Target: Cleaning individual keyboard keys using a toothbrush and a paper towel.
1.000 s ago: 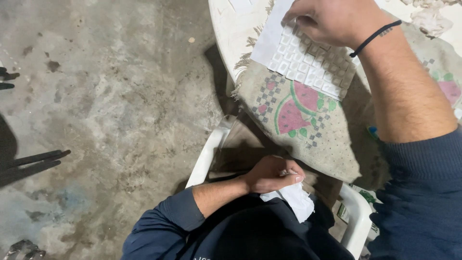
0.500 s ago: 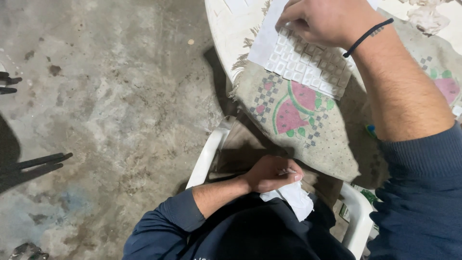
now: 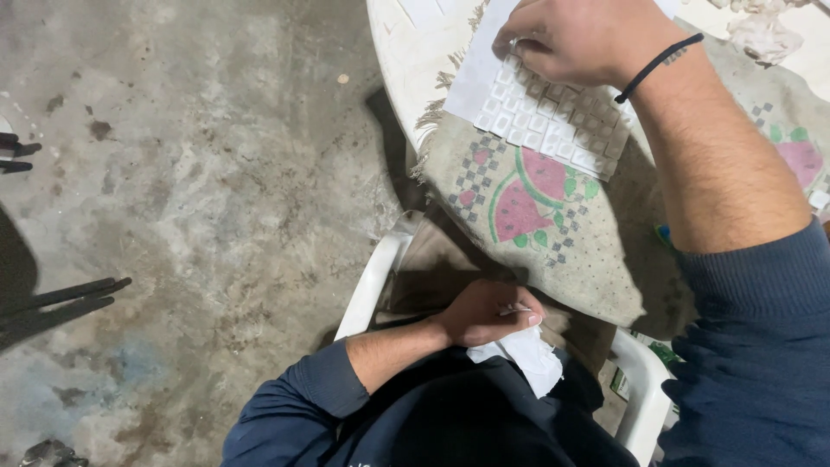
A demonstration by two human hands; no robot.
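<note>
My right hand rests at the top of the view on a white sheet of small square pieces, fingers curled onto its upper edge. The sheet lies on a beige cloth with watermelon prints spread over a white table. A black band circles that wrist. Down by my lap, my left hand is closed around a crumpled white piece of paper or cloth, just below the table edge.
I sit in a white plastic chair on a stained concrete floor. Dark thin objects lie on the floor at far left. Crumpled white scraps sit on the table at top right.
The right hand and the white sheet have shifted slightly on the cloth, lower and to the left in view. The left hand stays in the lap with the white piece.
</note>
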